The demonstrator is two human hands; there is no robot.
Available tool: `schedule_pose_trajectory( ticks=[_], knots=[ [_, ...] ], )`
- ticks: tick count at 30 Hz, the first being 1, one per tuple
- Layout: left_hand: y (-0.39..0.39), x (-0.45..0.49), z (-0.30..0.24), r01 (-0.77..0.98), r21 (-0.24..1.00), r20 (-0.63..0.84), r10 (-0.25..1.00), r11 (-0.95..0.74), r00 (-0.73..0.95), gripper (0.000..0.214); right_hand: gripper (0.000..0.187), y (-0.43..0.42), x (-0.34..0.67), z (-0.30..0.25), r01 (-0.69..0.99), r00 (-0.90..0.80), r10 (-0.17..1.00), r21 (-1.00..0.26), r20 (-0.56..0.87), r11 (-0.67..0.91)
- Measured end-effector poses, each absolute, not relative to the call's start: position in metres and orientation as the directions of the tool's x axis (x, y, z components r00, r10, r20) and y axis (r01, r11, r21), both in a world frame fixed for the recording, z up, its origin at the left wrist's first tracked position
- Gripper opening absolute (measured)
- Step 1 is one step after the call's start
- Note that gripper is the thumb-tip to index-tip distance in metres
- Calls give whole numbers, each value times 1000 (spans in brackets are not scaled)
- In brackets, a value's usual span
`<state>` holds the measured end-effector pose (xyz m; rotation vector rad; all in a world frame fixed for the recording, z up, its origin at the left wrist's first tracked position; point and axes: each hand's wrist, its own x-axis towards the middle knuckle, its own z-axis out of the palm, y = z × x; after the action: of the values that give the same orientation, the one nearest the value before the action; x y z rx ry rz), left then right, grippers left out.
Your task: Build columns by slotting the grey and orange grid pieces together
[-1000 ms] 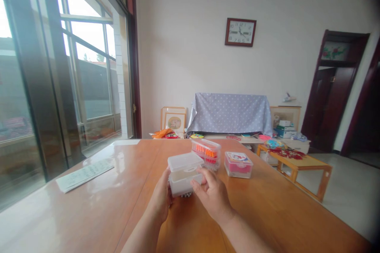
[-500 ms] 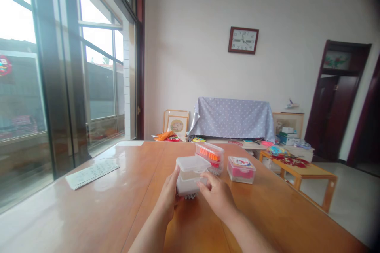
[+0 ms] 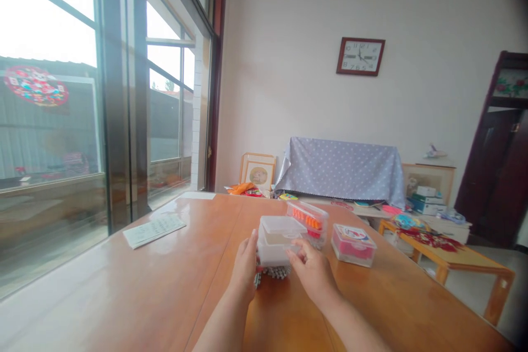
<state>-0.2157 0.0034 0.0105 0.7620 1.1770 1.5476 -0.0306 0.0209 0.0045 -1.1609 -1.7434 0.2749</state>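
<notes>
A frosted plastic box [image 3: 274, 256] is held between my two hands at the middle of the table. Its lid [image 3: 282, 224] appears partly raised, with a gap along the front. My left hand [image 3: 246, 265] lies along the box's left side, fingers partly hidden behind it. At the front right corner, my right hand [image 3: 311, 268] grips the rim with thumb and bent fingers. Small grey toothed pieces [image 3: 277, 273] show just under the box. Close behind stands a clear box [image 3: 307, 221] with orange and red pieces. A pink-filled clear box [image 3: 353, 245] sits to the right.
Printed sheets [image 3: 154, 230] lie at the left on the brown wooden table [image 3: 185, 286]. A large window [image 3: 49, 121] runs along the left side. Beyond the table's right edge is a low wooden table [image 3: 462, 264] with red cloth on it.
The view has turned left, so everything sits further right in the picture. Both hands keep their hold on the frosted box. More of the grey pieces show beneath it.
</notes>
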Motion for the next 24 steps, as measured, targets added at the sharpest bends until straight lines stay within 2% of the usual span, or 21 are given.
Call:
schedule_pose_trajectory(
  ticks=[5, 8, 12, 17, 24],
  knots=[
    [17, -231, 3, -376, 924, -139, 860, -65, -491, 61, 34, 43, -47, 14, 573, -52, 809, -646, 586, 504],
    [23, -236, -2, -324, 941, -108, 819, -99, -563, 51, 35, 65, -60, 19, 588, -30, 817, -651, 577, 481],
    [29, -240, -9, -241, 958, -41, 754, -158, -656, 49, 35, 98, -83, 19, 607, -22, 853, -670, 522, 426],
    [37, -243, -16, -233, 961, -56, 727, -145, -685, 51, 28, 133, -109, 13, 654, -27, 880, -657, 474, 374],
    [41, -240, -23, -267, 958, -103, 751, -101, -653, 46, 20, 172, -125, 0, 730, -54, 917, -611, 395, 306]
  ],
)
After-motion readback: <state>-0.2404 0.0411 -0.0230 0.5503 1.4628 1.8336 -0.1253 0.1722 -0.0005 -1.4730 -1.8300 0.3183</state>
